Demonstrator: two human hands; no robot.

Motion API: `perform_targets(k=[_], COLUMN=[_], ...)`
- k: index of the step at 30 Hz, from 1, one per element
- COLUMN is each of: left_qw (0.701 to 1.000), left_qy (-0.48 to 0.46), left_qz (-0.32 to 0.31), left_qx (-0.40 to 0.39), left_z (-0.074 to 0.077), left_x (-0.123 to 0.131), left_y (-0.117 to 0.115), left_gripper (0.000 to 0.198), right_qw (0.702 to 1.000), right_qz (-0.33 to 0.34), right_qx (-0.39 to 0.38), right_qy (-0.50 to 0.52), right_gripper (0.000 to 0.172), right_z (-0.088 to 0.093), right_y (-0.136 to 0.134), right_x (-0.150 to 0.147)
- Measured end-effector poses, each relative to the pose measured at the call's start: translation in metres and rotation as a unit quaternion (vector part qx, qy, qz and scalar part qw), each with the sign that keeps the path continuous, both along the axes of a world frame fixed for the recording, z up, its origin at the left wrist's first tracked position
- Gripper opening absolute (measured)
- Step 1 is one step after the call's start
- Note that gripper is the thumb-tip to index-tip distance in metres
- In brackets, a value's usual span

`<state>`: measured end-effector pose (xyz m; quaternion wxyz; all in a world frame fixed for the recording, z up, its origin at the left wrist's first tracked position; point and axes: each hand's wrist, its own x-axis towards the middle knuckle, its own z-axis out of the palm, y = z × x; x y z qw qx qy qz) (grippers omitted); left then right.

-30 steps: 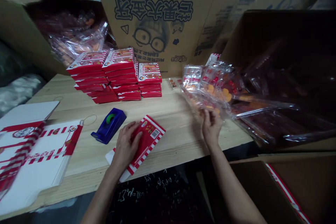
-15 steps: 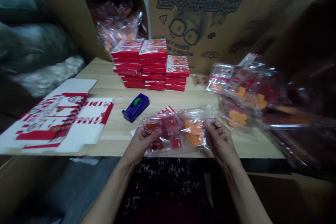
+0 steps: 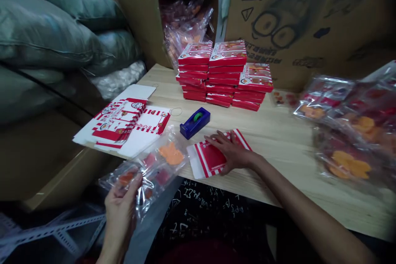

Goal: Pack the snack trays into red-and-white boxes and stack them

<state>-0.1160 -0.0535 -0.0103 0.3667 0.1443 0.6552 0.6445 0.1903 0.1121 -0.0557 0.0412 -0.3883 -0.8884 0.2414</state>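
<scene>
Head view, left hand pinching packet, right hand spread over carton

Carton: inverted "大金牙", triangle sign; cloth: "β".

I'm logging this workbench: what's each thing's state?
Clear plastic bag of orange pieces: in left hand
Red cardboard box: under right hand
Blue plastic tape dispenser: loaded
Brown cardboard carton: open
Red striped cardboard boxes: stacked
Printed white card sheets: overlapping
Other clear bags: piled
Rounded green sacks: piled
</scene>
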Motion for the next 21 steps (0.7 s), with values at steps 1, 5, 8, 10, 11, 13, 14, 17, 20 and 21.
perform_targets(k=[1, 5, 8, 10, 11, 13, 14, 17, 20, 21], left_qw=[1.0, 0.991, 0.963, 0.933, 0.917, 0.888, 0.876, 0.847, 0.827, 0.823], left_qy=[-0.011, -0.049, -0.056, -0.055, -0.054, -0.053, -0.055, -0.065, -0.066, -0.065], left_qz=[-0.009, -0.11, -0.249, -0.344, -0.384, -0.448, -0.47, -0.518, -0.547, -0.552], left_qx=[-0.007, -0.055, -0.084, -0.089, -0.089, -0.091, -0.091, -0.101, -0.114, -0.115], left_z=[-0.008, -0.034, -0.042, -0.042, -0.04, -0.036, -0.033, -0.027, -0.028, -0.03], left_x=[0.004, 0.009, 0.0, -0.01, -0.015, -0.022, -0.025, -0.027, -0.021, -0.016], left_y=[-0.001, -0.004, 0.0, 0.007, 0.013, 0.026, 0.033, 0.053, 0.069, 0.073], left_gripper=[0.05, 0.057, 0.048, 0.04, 0.036, 0.03, 0.029, 0.029, 0.03, 0.03], right_qw=[1.0, 0.997, 0.996, 0.997, 0.997, 0.998, 0.998, 0.998, 0.997, 0.997], right_qz=[-0.004, -0.045, -0.06, -0.048, -0.042, -0.037, -0.034, -0.027, -0.026, -0.026], right_qx=[-0.001, 0.026, 0.025, 0.009, 0.004, 0.001, 0.002, 0.003, 0.013, 0.016], right_qy=[0.01, 0.055, 0.058, 0.057, 0.057, 0.06, 0.061, 0.063, 0.068, 0.072], right_gripper=[0.131, 0.134, 0.135, 0.136, 0.136, 0.137, 0.136, 0.137, 0.138, 0.138], right_z=[-0.002, -0.006, -0.008, -0.009, -0.009, -0.009, -0.009, -0.008, -0.009, -0.009], right_y=[-0.002, -0.024, -0.04, -0.046, -0.048, -0.05, -0.051, -0.053, -0.055, -0.056], right_x=[0.001, 0.012, 0.017, 0.018, 0.018, 0.018, 0.018, 0.019, 0.019, 0.019])
